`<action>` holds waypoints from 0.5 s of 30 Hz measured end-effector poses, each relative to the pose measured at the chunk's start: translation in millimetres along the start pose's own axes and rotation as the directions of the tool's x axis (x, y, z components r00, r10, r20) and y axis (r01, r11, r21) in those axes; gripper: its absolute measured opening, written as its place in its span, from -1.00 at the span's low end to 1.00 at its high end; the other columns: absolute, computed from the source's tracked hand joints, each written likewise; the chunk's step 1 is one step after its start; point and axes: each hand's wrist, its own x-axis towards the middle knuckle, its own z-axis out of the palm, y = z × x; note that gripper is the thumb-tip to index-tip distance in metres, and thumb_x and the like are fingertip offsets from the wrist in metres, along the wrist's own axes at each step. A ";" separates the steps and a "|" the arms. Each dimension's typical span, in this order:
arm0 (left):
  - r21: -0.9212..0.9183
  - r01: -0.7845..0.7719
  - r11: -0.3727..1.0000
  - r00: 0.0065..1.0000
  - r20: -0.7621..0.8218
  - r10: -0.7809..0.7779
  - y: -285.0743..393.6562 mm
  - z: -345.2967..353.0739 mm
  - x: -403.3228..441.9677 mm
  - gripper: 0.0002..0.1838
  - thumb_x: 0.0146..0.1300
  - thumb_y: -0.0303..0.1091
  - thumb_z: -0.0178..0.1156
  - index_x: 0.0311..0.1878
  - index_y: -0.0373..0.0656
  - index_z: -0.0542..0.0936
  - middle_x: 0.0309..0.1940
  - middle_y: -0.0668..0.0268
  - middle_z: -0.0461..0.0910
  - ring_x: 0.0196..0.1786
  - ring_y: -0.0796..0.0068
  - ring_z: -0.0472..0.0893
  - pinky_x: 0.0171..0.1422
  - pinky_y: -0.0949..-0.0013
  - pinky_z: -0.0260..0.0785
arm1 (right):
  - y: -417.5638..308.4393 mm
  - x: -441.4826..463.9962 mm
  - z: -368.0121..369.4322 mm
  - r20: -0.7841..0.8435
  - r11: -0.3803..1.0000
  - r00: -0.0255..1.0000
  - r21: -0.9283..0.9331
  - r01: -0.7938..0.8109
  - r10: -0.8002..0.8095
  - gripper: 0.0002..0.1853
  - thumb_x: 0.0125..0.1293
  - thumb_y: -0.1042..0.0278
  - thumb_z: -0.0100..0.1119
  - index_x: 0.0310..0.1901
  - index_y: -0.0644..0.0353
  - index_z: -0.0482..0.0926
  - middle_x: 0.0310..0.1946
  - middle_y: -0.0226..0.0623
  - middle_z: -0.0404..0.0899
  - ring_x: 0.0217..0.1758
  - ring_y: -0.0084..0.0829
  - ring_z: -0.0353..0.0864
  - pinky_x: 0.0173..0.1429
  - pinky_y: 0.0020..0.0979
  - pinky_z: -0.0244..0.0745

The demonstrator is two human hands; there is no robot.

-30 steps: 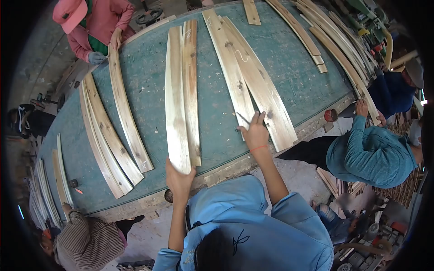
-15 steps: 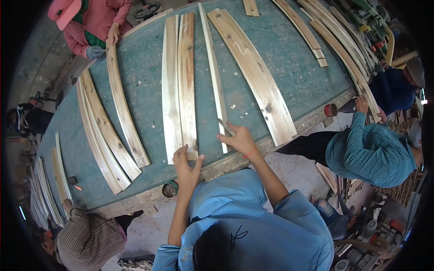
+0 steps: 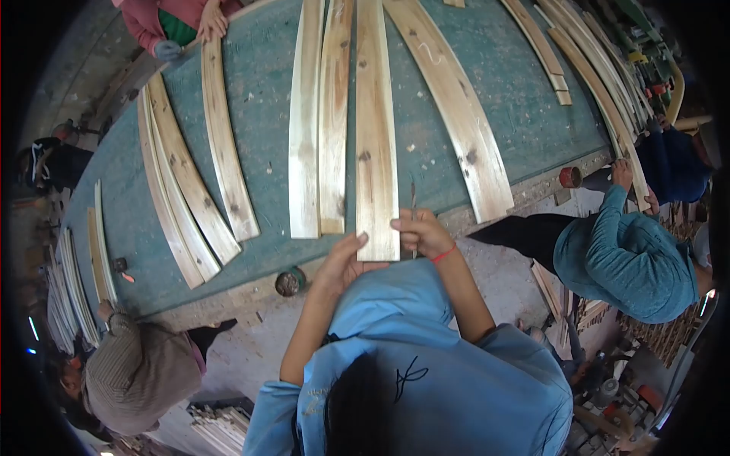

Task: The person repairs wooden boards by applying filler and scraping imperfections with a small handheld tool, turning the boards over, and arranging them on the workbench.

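Observation:
A long wooden board [image 3: 375, 152] with a few dark knots lies face up, its near end jutting past the table's front edge. My left hand [image 3: 344, 264] grips the near left corner, thumb on top and fingers partly hidden underneath. On the opposite edge, my right hand [image 3: 426, 234] pinches the board. A thin, dark, pointed tool [image 3: 413, 196] also sticks up from my right hand; its exact kind is unclear. Left of this board lie two boards side by side, a pale one [image 3: 306, 129] and a browner one [image 3: 335, 129]. A wide board [image 3: 456, 114] with a chalk-like mark lies to the right.
The green-covered table [image 3: 258, 99] carries several more boards [image 3: 186, 167] at left and a stack [image 3: 601, 83] at far right. Round tins [image 3: 289, 283] [image 3: 569, 177] hang by its front edge. Co-workers stand around it, one in a teal top [image 3: 623, 262], one in striped clothing [image 3: 141, 372].
The middle board, seen narrow edge before, now shows its broad face and sits nearer me. My left hand has moved from the neighbouring boards onto it. The whole view has shifted somewhat.

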 end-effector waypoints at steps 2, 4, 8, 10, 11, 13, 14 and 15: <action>-0.136 0.012 0.991 0.998 0.069 -0.003 -3.3 -1.9 -4.2 -0.34 0.38 -0.01 0.00 0.30 -0.41 0.22 0.12 -0.08 0.45 0.12 0.03 0.55 0.11 -0.02 0.52 | 6.6 0.3 0.4 0.074 0.994 0.997 0.107 -0.005 -0.003 -0.86 0.31 0.38 0.19 -0.21 0.28 0.57 -0.76 -0.68 0.19 -0.77 -0.78 0.04 -0.66 -0.63 0.01; -0.261 0.010 0.965 0.990 0.138 0.027 -7.7 -6.0 -4.0 -0.29 0.37 0.07 -0.03 0.33 -0.37 0.19 0.15 -0.07 0.44 0.15 0.00 0.53 0.14 -0.08 0.48 | 12.9 1.5 2.6 0.150 0.978 0.988 0.208 0.001 -0.033 -0.90 0.31 0.39 0.19 -0.28 0.22 0.56 -0.75 -0.68 0.19 -0.77 -0.79 0.04 -0.66 -0.64 0.00; -0.228 -0.088 0.970 0.989 0.097 0.112 -8.0 -5.5 -0.9 -0.25 0.38 0.14 -0.09 0.39 -0.30 0.11 0.21 -0.06 0.39 0.23 -0.06 0.45 0.18 -0.21 0.40 | 6.9 3.7 16.8 0.140 0.995 0.990 0.095 0.001 -0.015 -0.86 0.32 0.34 0.19 -0.38 0.15 0.52 -0.75 -0.68 0.17 -0.76 -0.79 0.05 -0.66 -0.64 0.00; -0.217 -0.093 0.972 0.994 0.037 0.103 -4.7 -4.1 -5.2 -0.26 0.39 0.11 -0.09 0.39 -0.30 0.11 0.22 -0.07 0.38 0.24 -0.07 0.44 0.18 -0.22 0.40 | 6.4 3.4 21.0 0.097 0.999 0.995 0.033 -0.025 0.022 -0.84 0.31 0.31 0.21 -0.38 0.17 0.54 -0.76 -0.68 0.17 -0.76 -0.78 0.06 -0.66 -0.64 0.01; -0.187 -0.095 0.978 0.995 0.007 0.098 -2.3 -4.6 -8.2 -0.28 0.40 0.08 -0.11 0.39 -0.31 0.11 0.23 -0.07 0.37 0.25 -0.07 0.43 0.20 -0.24 0.38 | 6.6 3.2 21.9 0.039 0.994 0.999 -0.105 -0.024 0.028 -0.81 0.29 0.27 0.25 -0.35 0.21 0.57 -0.75 -0.63 0.25 -0.76 -0.77 0.09 -0.66 -0.63 0.05; -0.154 -0.079 0.985 0.997 0.006 0.081 5.0 -1.0 -14.0 -0.30 0.41 0.05 -0.12 0.39 -0.33 0.11 0.25 -0.07 0.35 0.26 -0.06 0.42 0.22 -0.26 0.36 | 5.1 0.6 25.3 -0.046 0.971 0.999 -0.237 -0.018 0.008 -0.77 0.26 0.23 0.29 -0.33 0.26 0.60 -0.74 -0.59 0.32 -0.76 -0.76 0.11 -0.66 -0.62 0.10; -0.157 -0.069 0.985 0.997 0.020 0.073 10.6 2.7 -20.1 -0.32 0.42 0.01 -0.11 0.37 -0.36 0.14 0.22 -0.08 0.38 0.21 -0.02 0.47 0.14 -0.16 0.44 | 6.2 -0.6 32.9 -0.087 0.940 0.995 -0.342 0.014 -0.047 -0.76 0.26 0.25 0.29 -0.32 0.31 0.62 -0.73 -0.53 0.38 -0.77 -0.74 0.14 -0.67 -0.61 0.12; -0.157 -0.054 0.986 0.997 0.039 0.060 14.4 3.9 -23.7 -0.35 0.42 -0.03 -0.10 0.35 -0.39 0.17 0.19 -0.08 0.41 0.15 0.03 0.53 0.07 -0.07 0.52 | 6.7 -3.4 35.6 -0.130 0.897 0.986 -0.441 0.037 -0.105 -0.75 0.26 0.27 0.29 -0.31 0.35 0.64 -0.71 -0.47 0.44 -0.78 -0.72 0.16 -0.67 -0.60 0.15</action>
